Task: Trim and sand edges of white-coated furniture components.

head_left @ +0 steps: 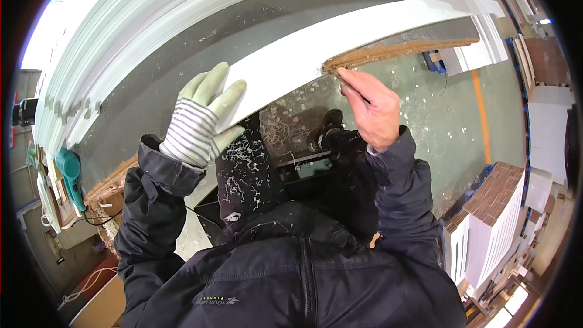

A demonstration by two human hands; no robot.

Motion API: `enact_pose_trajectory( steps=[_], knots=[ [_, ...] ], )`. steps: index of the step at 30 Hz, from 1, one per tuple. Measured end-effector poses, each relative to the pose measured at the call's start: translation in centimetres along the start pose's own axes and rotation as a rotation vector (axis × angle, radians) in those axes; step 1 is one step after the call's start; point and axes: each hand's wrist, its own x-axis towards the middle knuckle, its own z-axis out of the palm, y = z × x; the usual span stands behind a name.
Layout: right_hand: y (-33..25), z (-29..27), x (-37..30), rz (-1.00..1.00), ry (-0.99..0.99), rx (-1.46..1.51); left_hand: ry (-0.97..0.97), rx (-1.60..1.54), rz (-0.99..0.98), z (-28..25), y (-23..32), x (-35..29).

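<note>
A long white board (pixel 291 42) lies slantwise across the grey workbench (pixel 225 9). Spread on its near left end is my left hand (pixel 203 109), in a pale striped glove, the fingers open and the thumb at the board's near edge. My bare right hand (pixel 371 106) is closed in a pinch at that same edge, farther right. Between its fingertips is a small thin tool (pixel 342 83); its tip meets the board's edge, and its exact kind is too small to make out.
Several long white boards (pixel 139 15) are stacked along the bench's far side. The bench has a rough brown edge (pixel 401 51). A teal power tool (pixel 70 173) sits at the left. White shavings (pixel 282 130) litter the floor near my legs. Brown and white stacked panels (pixel 492 212) stand at right.
</note>
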Motion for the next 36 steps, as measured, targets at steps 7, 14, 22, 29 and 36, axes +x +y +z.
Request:
enact_pose_trajectory(
  steps=[7,14,22,29,36],
  knots=[
    [-0.4,0.1,-2.9,-0.145,-0.253,0.068,0.046,0.039,0.032,0.5,-0.3,-0.3],
    [-1.2,5.2,-3.5,-0.007,0.289,-0.168,-0.111,-0.12,0.242,-1.2,-4.0,0.1],
    [-4.8,10.0,-6.9,-0.204,0.025,-0.13,-0.055,-0.231,0.25,-1.1,-4.7,0.2],
    [-5.9,10.7,-5.8,-0.256,0.102,-0.268,-0.075,-0.317,0.191,-0.1,-5.5,1.2],
    [-7.6,11.8,-6.8,-0.198,-0.013,0.049,0.059,-0.11,0.326,-0.5,-5.1,1.1]
  ],
)
